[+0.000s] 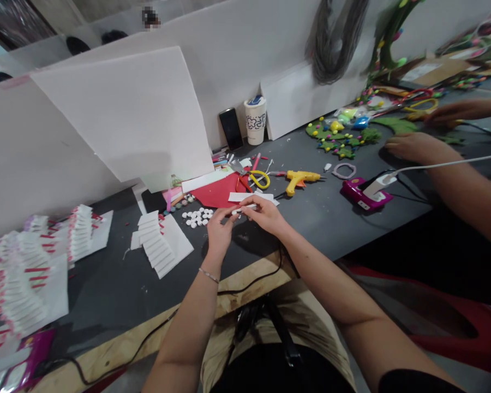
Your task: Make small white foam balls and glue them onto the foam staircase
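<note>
My left hand (220, 232) and my right hand (265, 214) meet over the grey tabletop, fingertips pinched together. Between them is a small white piece (236, 211), partly covered by the fingers, its exact kind too small to make out. Just beyond the fingers lie white paper strips (251, 197) and a red sheet (215, 190). Left of my left hand, several round white pieces (197, 217) are spread in a cluster. Further left rests a white card (175, 243) with a fan of folded white strips on it.
A yellow glue gun (300, 179) and yellow-handled scissors (259, 179) lie behind my hands. A paper cup (255, 123) and a phone (231, 129) stand at the wall. A purple power strip (366, 195) sits right, near another person's hands (417, 148). Stacked fan pieces (24, 284) fill the left.
</note>
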### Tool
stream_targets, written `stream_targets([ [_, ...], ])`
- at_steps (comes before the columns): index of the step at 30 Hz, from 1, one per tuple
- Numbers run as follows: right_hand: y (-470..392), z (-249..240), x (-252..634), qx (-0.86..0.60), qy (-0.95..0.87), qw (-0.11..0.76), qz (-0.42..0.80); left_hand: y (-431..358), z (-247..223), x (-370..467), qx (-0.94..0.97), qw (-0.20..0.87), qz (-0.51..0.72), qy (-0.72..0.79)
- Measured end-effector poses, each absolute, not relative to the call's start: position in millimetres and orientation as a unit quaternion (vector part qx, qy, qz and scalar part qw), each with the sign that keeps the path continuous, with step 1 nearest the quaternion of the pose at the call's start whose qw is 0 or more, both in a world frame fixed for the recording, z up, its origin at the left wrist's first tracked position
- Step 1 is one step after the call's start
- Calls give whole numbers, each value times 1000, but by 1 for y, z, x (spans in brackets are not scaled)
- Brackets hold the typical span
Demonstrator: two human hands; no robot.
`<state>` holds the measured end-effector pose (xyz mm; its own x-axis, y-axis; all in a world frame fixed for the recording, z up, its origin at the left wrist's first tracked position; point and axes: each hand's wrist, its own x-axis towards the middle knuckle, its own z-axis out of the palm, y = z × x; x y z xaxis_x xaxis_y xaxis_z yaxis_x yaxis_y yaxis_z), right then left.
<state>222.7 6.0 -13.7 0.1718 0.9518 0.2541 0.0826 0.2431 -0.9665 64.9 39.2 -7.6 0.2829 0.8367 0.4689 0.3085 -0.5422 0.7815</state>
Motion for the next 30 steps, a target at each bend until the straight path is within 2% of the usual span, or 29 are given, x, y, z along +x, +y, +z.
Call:
stream_targets([
  [8, 7, -12, 229, -505, -525, 535, 428, 37, -2, 63, 798, 236, 413, 371],
  [18, 6, -19, 231, -495, -570, 541, 370, 39, -8, 62, 792, 225, 415, 386],
  [30, 4, -15, 230, -486, -646, 538, 238, 38, -7, 66, 761, 260, 437, 403],
])
